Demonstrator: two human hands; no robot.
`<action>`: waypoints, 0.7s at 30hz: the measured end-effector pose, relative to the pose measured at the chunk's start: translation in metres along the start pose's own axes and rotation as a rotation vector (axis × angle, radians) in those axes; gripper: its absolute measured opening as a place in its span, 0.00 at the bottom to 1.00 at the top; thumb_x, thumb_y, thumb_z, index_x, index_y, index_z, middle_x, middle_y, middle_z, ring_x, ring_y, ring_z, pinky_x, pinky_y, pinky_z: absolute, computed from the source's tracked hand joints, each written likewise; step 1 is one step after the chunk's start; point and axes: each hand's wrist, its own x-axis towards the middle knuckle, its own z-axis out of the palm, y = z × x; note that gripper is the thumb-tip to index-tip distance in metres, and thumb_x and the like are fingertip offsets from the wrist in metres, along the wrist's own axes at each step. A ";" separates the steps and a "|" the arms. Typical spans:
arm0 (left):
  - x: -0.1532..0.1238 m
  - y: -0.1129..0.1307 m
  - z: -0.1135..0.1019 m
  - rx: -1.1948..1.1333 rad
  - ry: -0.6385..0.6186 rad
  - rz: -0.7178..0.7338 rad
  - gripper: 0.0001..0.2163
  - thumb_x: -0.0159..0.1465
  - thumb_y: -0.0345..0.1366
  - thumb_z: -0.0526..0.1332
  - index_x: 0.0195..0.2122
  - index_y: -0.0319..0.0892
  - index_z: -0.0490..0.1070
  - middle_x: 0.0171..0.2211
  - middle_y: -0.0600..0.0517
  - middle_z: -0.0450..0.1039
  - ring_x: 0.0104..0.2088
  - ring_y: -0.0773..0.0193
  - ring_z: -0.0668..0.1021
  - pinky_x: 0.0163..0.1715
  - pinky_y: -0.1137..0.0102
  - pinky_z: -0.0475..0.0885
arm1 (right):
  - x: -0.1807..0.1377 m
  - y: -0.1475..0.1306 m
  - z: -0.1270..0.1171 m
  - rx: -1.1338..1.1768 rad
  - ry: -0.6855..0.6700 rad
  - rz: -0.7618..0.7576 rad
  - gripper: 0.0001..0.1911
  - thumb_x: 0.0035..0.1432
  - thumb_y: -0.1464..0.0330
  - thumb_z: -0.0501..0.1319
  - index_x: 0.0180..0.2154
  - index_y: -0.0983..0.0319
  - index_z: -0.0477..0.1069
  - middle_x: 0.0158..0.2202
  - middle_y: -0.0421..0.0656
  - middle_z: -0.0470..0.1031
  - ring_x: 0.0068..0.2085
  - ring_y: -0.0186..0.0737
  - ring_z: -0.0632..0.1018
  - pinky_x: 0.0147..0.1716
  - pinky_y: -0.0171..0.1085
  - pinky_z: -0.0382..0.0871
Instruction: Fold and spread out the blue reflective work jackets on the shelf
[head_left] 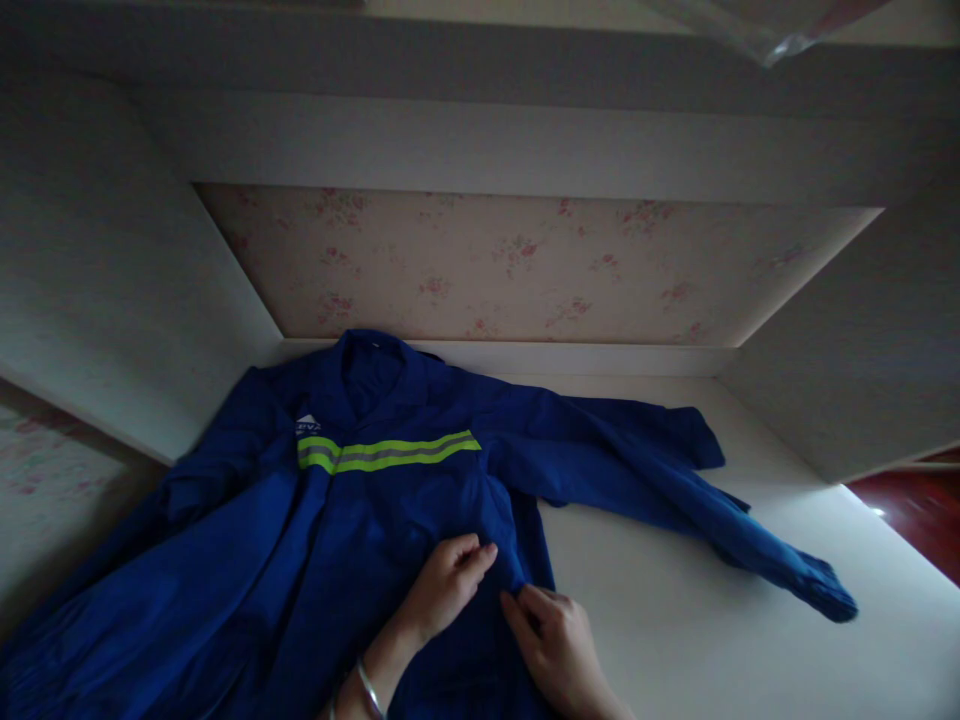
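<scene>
Jacket (360, 520): blue, front up, spread flat on white table (675, 620) — collar toward far wall, one sleeve stretched out to the right.
Stripe (390, 452): yellow-green w/ grey, across chest.
Left hand (448, 580): fingers curled, pinching jacket fabric near right side edge; bracelet (370, 690) on wrist.
Right hand (559, 645): just beside left — fingertips pinching same jacket edge.

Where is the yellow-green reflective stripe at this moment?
In the head view, the reflective stripe runs across the chest of the blue jacket, left of centre, below the collar and above both hands.
</scene>
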 end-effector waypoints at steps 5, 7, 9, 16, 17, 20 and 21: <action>0.000 0.002 0.000 0.101 0.015 0.036 0.21 0.64 0.55 0.54 0.24 0.45 0.53 0.18 0.62 0.51 0.18 0.73 0.57 0.19 0.73 0.51 | -0.002 -0.001 0.000 0.150 0.008 0.035 0.25 0.64 0.56 0.54 0.19 0.61 0.54 0.18 0.36 0.56 0.21 0.30 0.58 0.23 0.35 0.47; -0.001 0.002 0.001 0.172 0.046 0.064 0.21 0.64 0.55 0.53 0.24 0.44 0.54 0.18 0.61 0.52 0.19 0.71 0.59 0.21 0.72 0.53 | -0.002 0.001 -0.002 0.330 0.063 0.117 0.27 0.61 0.53 0.57 0.18 0.61 0.52 0.18 0.35 0.52 0.21 0.29 0.55 0.22 0.34 0.47; -0.003 0.000 0.004 0.250 0.091 0.110 0.21 0.65 0.54 0.53 0.23 0.44 0.56 0.19 0.59 0.54 0.21 0.70 0.61 0.24 0.71 0.56 | 0.001 0.006 -0.008 0.588 0.205 0.289 0.28 0.57 0.50 0.60 0.19 0.60 0.52 0.18 0.33 0.48 0.20 0.29 0.53 0.20 0.33 0.47; -0.014 -0.009 0.029 1.032 0.184 0.362 0.20 0.68 0.48 0.50 0.59 0.52 0.61 0.43 0.48 0.74 0.40 0.56 0.79 0.37 0.65 0.72 | 0.043 0.042 -0.070 0.886 0.578 0.465 0.26 0.54 0.53 0.65 0.51 0.57 0.68 0.26 0.35 0.70 0.20 0.28 0.63 0.19 0.29 0.56; -0.014 -0.009 0.031 1.111 0.170 0.379 0.21 0.68 0.47 0.51 0.62 0.57 0.57 0.45 0.48 0.73 0.40 0.56 0.79 0.36 0.65 0.73 | 0.050 0.051 -0.081 0.854 0.595 0.446 0.34 0.53 0.54 0.66 0.59 0.55 0.62 0.30 0.35 0.73 0.20 0.28 0.65 0.20 0.29 0.58; -0.014 -0.008 0.033 1.229 0.147 0.388 0.18 0.69 0.44 0.50 0.60 0.61 0.61 0.44 0.50 0.73 0.35 0.59 0.80 0.33 0.66 0.75 | 0.068 0.075 -0.109 0.778 0.647 0.472 0.48 0.51 0.57 0.67 0.67 0.55 0.48 0.34 0.37 0.76 0.21 0.29 0.67 0.21 0.31 0.61; -0.013 -0.008 0.033 1.237 0.154 0.388 0.16 0.69 0.42 0.50 0.57 0.59 0.65 0.44 0.50 0.73 0.35 0.60 0.81 0.33 0.66 0.75 | 0.073 0.079 -0.115 0.761 0.653 0.496 0.50 0.50 0.58 0.68 0.68 0.56 0.47 0.34 0.37 0.76 0.21 0.29 0.67 0.21 0.31 0.61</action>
